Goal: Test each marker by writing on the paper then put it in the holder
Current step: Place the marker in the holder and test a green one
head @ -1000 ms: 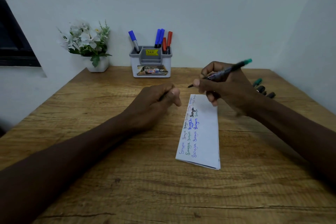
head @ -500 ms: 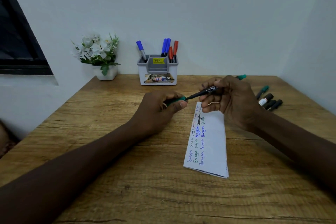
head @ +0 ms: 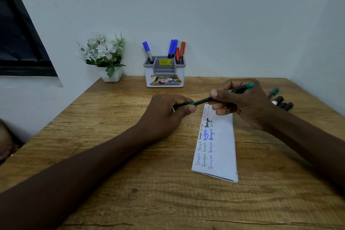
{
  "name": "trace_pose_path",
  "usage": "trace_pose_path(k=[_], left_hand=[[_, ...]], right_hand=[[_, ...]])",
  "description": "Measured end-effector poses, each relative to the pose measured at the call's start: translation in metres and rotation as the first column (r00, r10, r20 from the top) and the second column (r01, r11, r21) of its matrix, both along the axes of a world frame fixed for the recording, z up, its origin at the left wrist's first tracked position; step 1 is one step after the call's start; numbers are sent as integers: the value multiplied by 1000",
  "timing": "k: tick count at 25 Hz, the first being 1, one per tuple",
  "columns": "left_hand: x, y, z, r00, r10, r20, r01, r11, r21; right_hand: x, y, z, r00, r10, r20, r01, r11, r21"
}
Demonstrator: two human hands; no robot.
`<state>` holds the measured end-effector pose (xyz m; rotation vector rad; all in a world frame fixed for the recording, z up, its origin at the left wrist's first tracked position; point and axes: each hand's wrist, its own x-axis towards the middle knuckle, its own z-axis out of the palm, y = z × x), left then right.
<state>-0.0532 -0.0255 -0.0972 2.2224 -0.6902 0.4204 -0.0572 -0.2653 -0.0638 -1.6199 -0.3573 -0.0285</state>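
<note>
My right hand (head: 240, 102) grips a thin black marker (head: 204, 100) with a green end, held level above the top of the folded paper (head: 222, 147). My left hand (head: 168, 112) is closed around the marker's green cap (head: 190, 104), which sits on the marker's tip. The paper lies on the wooden table (head: 130, 183) and carries rows of handwriting in blue, green, black and purple. At the back stands the grey and white holder (head: 165, 73), with several blue and red markers upright in it.
Several loose markers (head: 280, 100) lie at the table's right edge, behind my right hand. A white pot of white flowers (head: 104, 56) stands left of the holder against the wall. A dark window frame (head: 20, 43) is at far left.
One second ago the marker was uncapped in my right hand, apart from my left fist. Now my left hand holds the green cap on the marker's tip; the camera has tilted slightly.
</note>
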Motion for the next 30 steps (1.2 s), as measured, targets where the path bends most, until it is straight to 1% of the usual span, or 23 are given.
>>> trace_pose_path(k=[2,5,11,16,18,19,20,21,22,23,24,25,27,28,29,30], left_hand=[[-1,-1,0,999,-19,26,19,1000,20],[-2,-2,-1,998,-22,59,22,1000,0],[-9,-6,-4,988,10,157,-5,1000,-31],[-4,-7,3,966,-8,259,20,999,-44],[3,-1,7,953,11,302,0,999,-36],[7,4,7,948,26,317,-17,999,-33],[11,9,7,944,41,326,-35,999,-25],[14,13,7,941,54,333,-52,999,-16],[16,16,8,935,60,349,-58,998,-16],[16,17,9,924,57,378,-48,998,-33],[15,17,9,910,45,412,-24,998,-56],[12,15,11,894,32,447,-1,998,-70],[6,9,14,873,63,483,-8,993,-114],[4,7,15,885,115,451,-35,983,-181],[2,7,16,906,170,388,-66,961,-268],[1,7,16,931,201,305,-91,936,-339]], right_hand=[[-1,3,-1,1000,-16,10,16,999,-41],[-1,11,-5,999,-19,25,21,997,-71],[-3,27,-16,995,94,-30,-92,994,61],[1,25,-10,996,82,-16,-80,992,102],[4,21,-6,989,139,-53,-130,981,142],[5,18,-5,981,177,-75,-166,977,138],[7,16,-4,977,199,-78,-192,977,92],[9,15,-5,980,195,-48,-195,981,-6],[11,14,-6,984,176,22,-171,975,-140],[13,15,-6,980,157,123,-117,952,-283],[15,15,-4,961,149,233,-42,911,-410],[16,16,-2,931,161,328,28,863,-504],[20,19,4,862,224,455,135,762,-633],[24,20,7,834,249,493,180,721,-669],[28,21,11,821,245,515,212,707,-675],[34,23,16,830,200,521,231,726,-647]])
